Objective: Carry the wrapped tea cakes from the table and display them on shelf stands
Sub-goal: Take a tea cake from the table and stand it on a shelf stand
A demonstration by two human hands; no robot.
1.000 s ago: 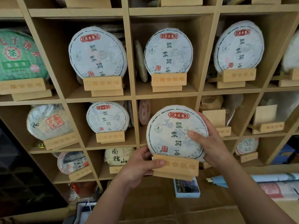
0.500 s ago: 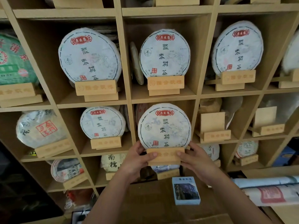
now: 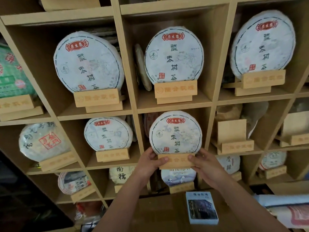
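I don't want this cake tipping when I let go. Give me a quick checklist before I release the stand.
1. Both hands hold the wooden stand, left hand and right hand: ok.
2. Tea cake upright in the stand, label facing out: ok.
3. Stand base flat on the shelf board: cannot tell, hands hide it.
4. Cake clear of the cubby's side walls: ok.
5. Stand pushed fully into the cubby: cannot tell.
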